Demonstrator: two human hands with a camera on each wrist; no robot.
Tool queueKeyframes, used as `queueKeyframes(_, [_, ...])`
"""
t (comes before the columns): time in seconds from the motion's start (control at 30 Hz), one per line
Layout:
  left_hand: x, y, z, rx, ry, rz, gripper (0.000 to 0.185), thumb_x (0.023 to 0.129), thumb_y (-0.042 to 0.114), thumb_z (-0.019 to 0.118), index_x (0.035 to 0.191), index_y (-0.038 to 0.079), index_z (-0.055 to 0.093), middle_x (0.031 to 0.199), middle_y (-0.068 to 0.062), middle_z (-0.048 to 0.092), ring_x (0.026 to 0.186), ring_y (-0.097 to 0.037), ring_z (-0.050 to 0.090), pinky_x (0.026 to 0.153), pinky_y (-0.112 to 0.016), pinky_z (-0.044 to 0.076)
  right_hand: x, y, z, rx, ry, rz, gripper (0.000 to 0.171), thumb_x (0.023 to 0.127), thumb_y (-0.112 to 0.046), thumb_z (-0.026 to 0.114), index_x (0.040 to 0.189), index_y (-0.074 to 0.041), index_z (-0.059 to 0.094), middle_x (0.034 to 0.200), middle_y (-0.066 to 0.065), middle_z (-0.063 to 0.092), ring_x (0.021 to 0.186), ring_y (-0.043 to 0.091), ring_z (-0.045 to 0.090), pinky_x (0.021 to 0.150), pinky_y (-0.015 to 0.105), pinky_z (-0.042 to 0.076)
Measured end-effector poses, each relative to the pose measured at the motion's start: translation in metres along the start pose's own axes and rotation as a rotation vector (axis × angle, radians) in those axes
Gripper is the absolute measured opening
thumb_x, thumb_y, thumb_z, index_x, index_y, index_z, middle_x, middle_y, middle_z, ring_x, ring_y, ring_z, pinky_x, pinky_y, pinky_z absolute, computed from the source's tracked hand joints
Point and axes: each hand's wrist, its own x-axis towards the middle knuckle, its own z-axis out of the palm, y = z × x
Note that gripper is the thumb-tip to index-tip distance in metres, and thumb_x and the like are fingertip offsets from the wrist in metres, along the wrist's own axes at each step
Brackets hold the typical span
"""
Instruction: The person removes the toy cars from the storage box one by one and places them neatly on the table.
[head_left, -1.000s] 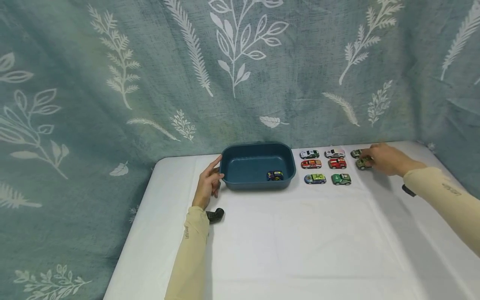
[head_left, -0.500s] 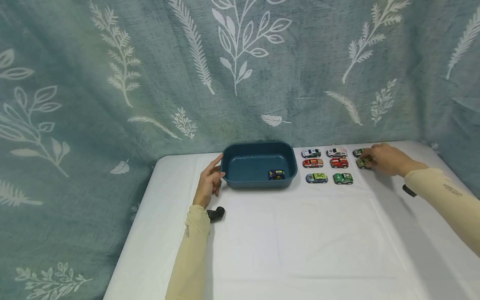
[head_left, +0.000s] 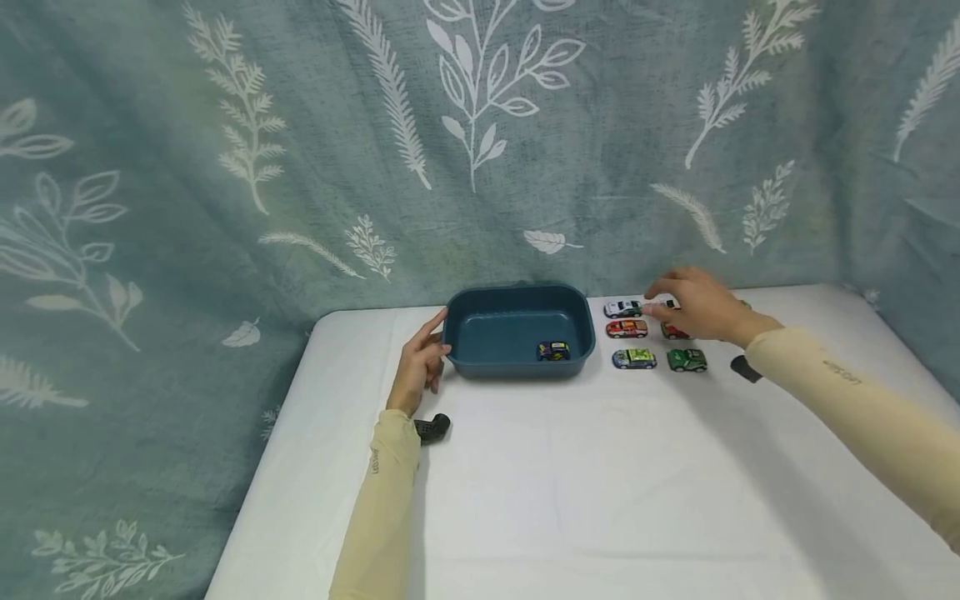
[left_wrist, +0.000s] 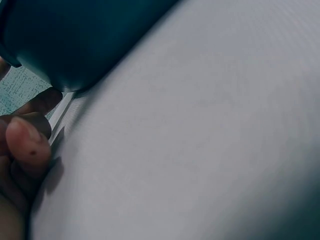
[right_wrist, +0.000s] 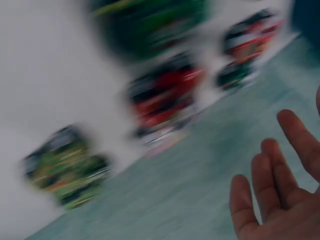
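My left hand rests at the left end of a dark teal plastic box, fingers extended against its wall and rim. A small purple-and-yellow toy car sits inside, near the front right. My right hand hovers over the toy cars at the back right, partly covering a white car and a red car. In the right wrist view its fingers are spread and hold nothing. Blurred in that view, two camouflage-green cars stand close together on the table; the hand and forearm mostly hide them in the head view.
Right of the box stand a white-and-green car, an orange-red car, a blue-yellow car and a green car. A leaf-patterned curtain hangs behind the white-covered table.
My right hand has left the camouflage-green cars and moved left over the white and red cars. My left hand has stayed at the box.
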Motion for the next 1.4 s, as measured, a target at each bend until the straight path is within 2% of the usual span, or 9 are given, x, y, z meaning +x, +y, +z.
queueKeyframes(0.2, [0.001,-0.002,0.003,-0.006,0.005,0.009,0.067,0.093,0.013,0.064,0.154,0.04,0.057,0.053,-0.002,0.033,0.045,-0.013,0.026,0.038,-0.029,0.035,0.037,-0.053,-0.003,0.086,-0.042,-0.086,0.035,0.104,-0.036,0.068,0.121,-0.007,0.078,0.148,0.027,0.054,0.141,0.051,0.043,0.115,0.071,0.035])
queueKeyframes(0.4, [0.002,-0.003,0.009,-0.009,-0.019,0.017,0.068,0.094,0.011,0.063,0.155,0.038,0.055,0.054,0.0,0.031,0.044,-0.012,0.026,0.038,-0.028,0.036,0.058,-0.093,0.005,0.05,-0.174,-0.175,0.03,0.1,-0.036,0.073,0.117,-0.013,0.082,0.121,0.016,0.066,0.117,0.038,0.054,0.102,0.061,0.045])
queueKeyframes(0.57, [0.001,-0.001,0.009,0.003,-0.009,0.018,0.068,0.094,0.012,0.063,0.156,0.038,0.055,0.052,0.001,0.034,0.043,-0.011,0.026,0.037,-0.028,0.036,0.068,-0.113,0.016,0.029,-0.19,-0.24,0.034,0.096,-0.035,0.078,0.117,-0.008,0.081,0.113,0.014,0.067,0.109,0.034,0.056,0.098,0.057,0.045])
queueKeyframes(0.7, [0.0,0.0,0.006,0.007,0.006,0.019,0.068,0.093,0.012,0.063,0.155,0.038,0.056,0.052,0.003,0.034,0.043,-0.011,0.026,0.037,-0.028,0.036,0.075,-0.121,0.025,0.03,-0.211,-0.257,0.038,0.094,-0.037,0.08,0.118,-0.007,0.081,0.114,0.014,0.068,0.107,0.034,0.056,0.097,0.055,0.047])
queueKeyframes(0.87, [-0.001,-0.002,0.005,0.003,0.0,0.009,0.068,0.093,0.012,0.064,0.155,0.038,0.056,0.055,0.001,0.036,0.044,-0.011,0.027,0.037,-0.028,0.036,0.079,-0.119,0.038,0.025,-0.281,-0.211,0.045,0.093,-0.041,0.08,0.123,-0.006,0.079,0.123,0.017,0.066,0.112,0.036,0.053,0.1,0.056,0.049])
queueKeyframes(1.0, [-0.002,-0.003,0.005,0.008,-0.003,0.004,0.068,0.093,0.013,0.064,0.155,0.04,0.055,0.077,-0.004,0.054,0.044,-0.011,0.027,0.037,-0.028,0.036,0.08,-0.114,0.047,0.028,-0.321,-0.166,0.05,0.091,-0.042,0.082,0.122,-0.003,0.079,0.127,0.02,0.065,0.118,0.04,0.053,0.105,0.058,0.049])
queueKeyframes(1.1, [-0.002,-0.003,0.004,0.018,0.003,0.007,0.068,0.093,0.014,0.063,0.155,0.04,0.055,0.097,-0.008,0.06,0.044,-0.011,0.027,0.037,-0.028,0.036,0.08,-0.114,0.051,0.019,-0.295,-0.165,0.046,0.088,-0.04,0.086,0.116,-0.004,0.081,0.126,0.02,0.066,0.117,0.041,0.055,0.106,0.059,0.048])
queueKeyframes(1.27, [-0.001,-0.002,0.002,0.026,0.01,0.0,0.067,0.093,0.014,0.063,0.155,0.041,0.055,0.094,-0.014,0.058,0.045,-0.011,0.027,0.038,-0.028,0.036,0.081,-0.117,0.058,-0.052,-0.252,-0.187,0.034,0.084,-0.038,0.09,0.105,-0.011,0.084,0.124,0.017,0.067,0.111,0.038,0.056,0.1,0.059,0.049])
queueKeyframes(1.4, [-0.001,0.001,-0.001,0.028,0.01,0.005,0.067,0.093,0.015,0.064,0.155,0.041,0.055,0.109,-0.016,0.064,0.045,-0.011,0.028,0.038,-0.028,0.036,0.082,-0.12,0.059,-0.076,-0.232,-0.208,0.033,0.084,-0.035,0.09,0.106,-0.01,0.085,0.121,0.017,0.068,0.108,0.038,0.058,0.097,0.058,0.051])
